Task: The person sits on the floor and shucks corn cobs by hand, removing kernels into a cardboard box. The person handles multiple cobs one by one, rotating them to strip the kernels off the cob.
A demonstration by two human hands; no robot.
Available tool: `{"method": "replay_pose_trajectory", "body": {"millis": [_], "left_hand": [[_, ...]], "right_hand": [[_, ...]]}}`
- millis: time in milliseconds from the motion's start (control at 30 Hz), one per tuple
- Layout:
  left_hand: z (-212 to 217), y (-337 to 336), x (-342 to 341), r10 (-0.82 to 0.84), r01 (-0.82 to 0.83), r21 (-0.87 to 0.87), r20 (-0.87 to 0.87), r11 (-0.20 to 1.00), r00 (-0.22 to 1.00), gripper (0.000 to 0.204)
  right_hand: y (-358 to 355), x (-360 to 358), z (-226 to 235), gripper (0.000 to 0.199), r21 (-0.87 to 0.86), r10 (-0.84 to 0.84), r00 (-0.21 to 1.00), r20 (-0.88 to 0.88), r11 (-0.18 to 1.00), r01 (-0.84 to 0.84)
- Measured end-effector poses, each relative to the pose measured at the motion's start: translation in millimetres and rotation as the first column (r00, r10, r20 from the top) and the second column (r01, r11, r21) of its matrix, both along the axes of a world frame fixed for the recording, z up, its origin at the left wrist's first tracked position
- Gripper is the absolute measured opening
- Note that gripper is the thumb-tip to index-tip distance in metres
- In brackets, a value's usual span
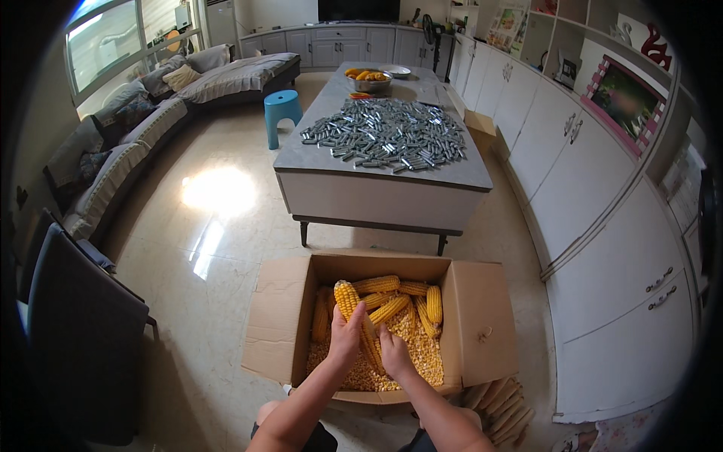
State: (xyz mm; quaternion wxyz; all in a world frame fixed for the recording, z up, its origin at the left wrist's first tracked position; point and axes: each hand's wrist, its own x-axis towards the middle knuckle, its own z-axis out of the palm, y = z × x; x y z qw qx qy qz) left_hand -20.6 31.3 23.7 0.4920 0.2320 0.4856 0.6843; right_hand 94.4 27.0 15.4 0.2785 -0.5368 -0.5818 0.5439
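Over an open cardboard box (271, 320), my left hand (346, 337) is wrapped round a yellow corn cob (347, 298), which tilts with its upper end away from me. My right hand (395, 355) is closed close beside the cob's lower part. What its fingers hold, if anything, is hidden. Several more corn cobs (376, 285) lie against the box's far wall and sides. Loose corn kernels (425, 364) cover the bottom of the box below both hands.
Beyond the box stands a long grey table (309, 160) with a spread of small metallic cylinders (388, 132) and a metal bowl (367, 84) of yellow cobs. A blue stool (282, 113) and a dark chair (86, 324) are on the left. White cabinets (617, 339) line the right.
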Motion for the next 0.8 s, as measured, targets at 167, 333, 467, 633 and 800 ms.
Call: {"method": "replay_pose_trajectory", "body": {"millis": [167, 333, 467, 633, 800], "left_hand": [[-5.8, 4.1, -8.0, 0.065, -0.065, -0.048, -0.009, 0.997, 0.998, 0.025], [-3.7, 1.2, -1.4, 0.085, -0.090, -0.019, -0.168, 0.996, 0.982, 0.025], [0.7, 1.3, 2.6, 0.101, -0.096, 0.046, -0.138, 0.994, 0.985, 0.023], [-10.7, 9.6, -11.3, 0.197, -0.196, -0.031, 0.038, 0.980, 0.980, 0.024], [-14.8, 7.9, -15.4, 0.224, -0.225, -0.021, -0.038, 0.974, 0.974, 0.024]], "right_hand": [[0.6, -3.5, -1.0, 0.052, 0.093, 0.128, 0.992, 0.020, 0.987, -0.129], [-5.2, -6.4, -12.9, 0.046, 0.152, 0.041, 0.999, 0.019, 0.987, -0.043], [2.4, 0.0, -12.3, 0.045, 0.017, 0.042, 0.997, 0.071, 0.999, -0.043], [6.0, 3.8, -7.6, 0.044, 0.018, 0.123, 0.992, -0.029, 0.992, -0.122], [-4.3, -1.5, 15.2, 0.040, 0.167, 0.162, 0.985, 0.056, 0.971, -0.170]]}}
